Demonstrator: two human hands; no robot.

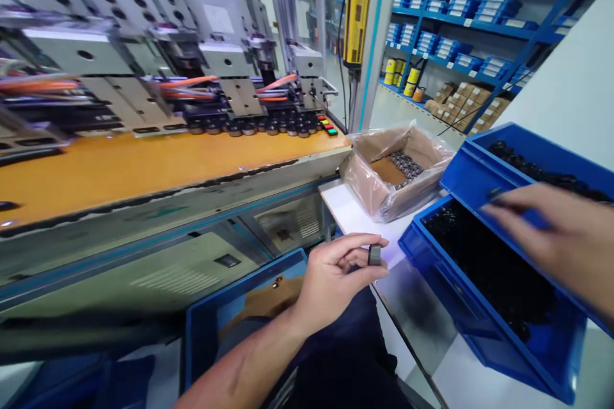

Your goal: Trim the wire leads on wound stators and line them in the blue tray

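Note:
My left hand (338, 271) is held above my lap. Its thumb and fingers pinch a small grey cylindrical part (374, 255) that has a dark edge. Over the blue bins at the right, my right hand (542, 217) is smeared by motion, with a small black part (495, 195) between its fingertips. Below it, the lower blue bin (453, 287) holds a mass of small black parts (484, 262). More black parts (542, 169) lie in the upper blue bin (463, 163), just behind the hand.
A plastic-lined cardboard box (369, 188) with small metal parts stands on a white table (343, 201). At the left, a machine with an orange worktop (192, 163) carries rows of round black pieces (273, 124). A blue crate (189, 339) sits beside my lap; shelving (480, 29) stands behind.

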